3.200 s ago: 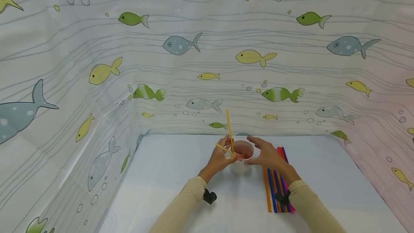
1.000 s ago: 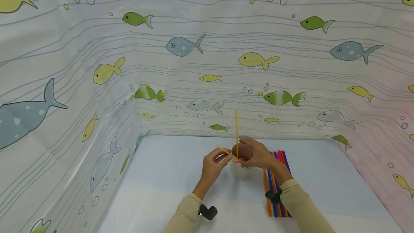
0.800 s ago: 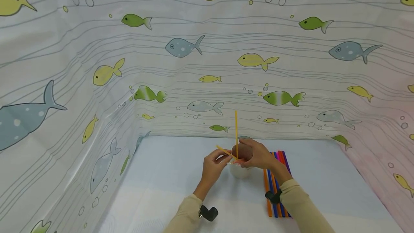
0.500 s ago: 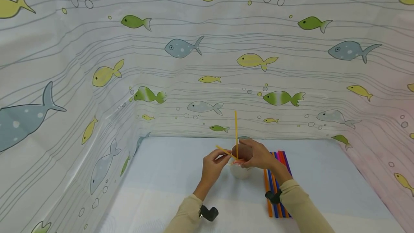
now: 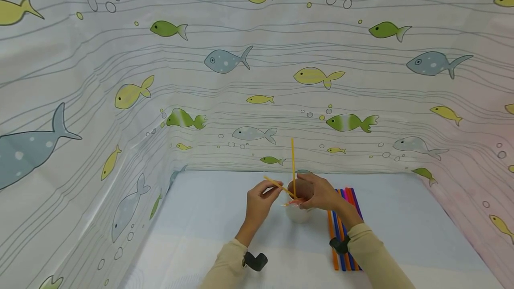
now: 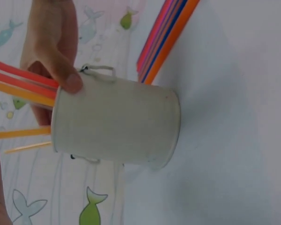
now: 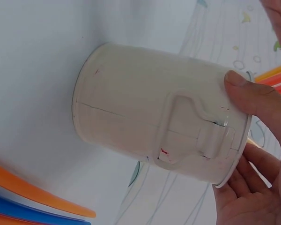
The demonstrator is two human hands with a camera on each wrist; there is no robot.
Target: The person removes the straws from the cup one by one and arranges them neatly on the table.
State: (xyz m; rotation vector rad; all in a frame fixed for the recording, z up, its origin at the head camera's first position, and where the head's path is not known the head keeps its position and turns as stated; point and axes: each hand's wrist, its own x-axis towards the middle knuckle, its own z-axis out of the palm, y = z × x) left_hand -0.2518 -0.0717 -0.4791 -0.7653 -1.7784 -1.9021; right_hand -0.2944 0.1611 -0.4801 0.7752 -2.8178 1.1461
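A small off-white pail (image 7: 126,108) with wire handles stands upright on the white tabletop. My right hand (image 5: 323,193) grips its rim, the thumb pressed to the outer wall. Several drinking straws stick out of the pail: a yellow one (image 5: 293,159) rises upright, and red-orange ones (image 6: 23,75) lean over the rim. My left hand (image 5: 259,202), beside the pail's left side, pinches another yellow straw (image 5: 273,182) that slants out over the rim. Only a bit of that hand shows at the edge of the left wrist view, and the straws' lower ends are hidden inside the pail.
To the right of the pail, partly beneath my right forearm, a row of orange, blue, pink and purple straws (image 5: 341,240) lies on the tabletop (image 5: 209,217). A fish-patterned curtain (image 5: 225,97) hangs behind and along both sides.
Both hands were spread round the pail's rim 3.2 seconds ago. The right hand now holds the rim steadily. Over the last half second my left hand has shifted slightly left with the slanted yellow straw.
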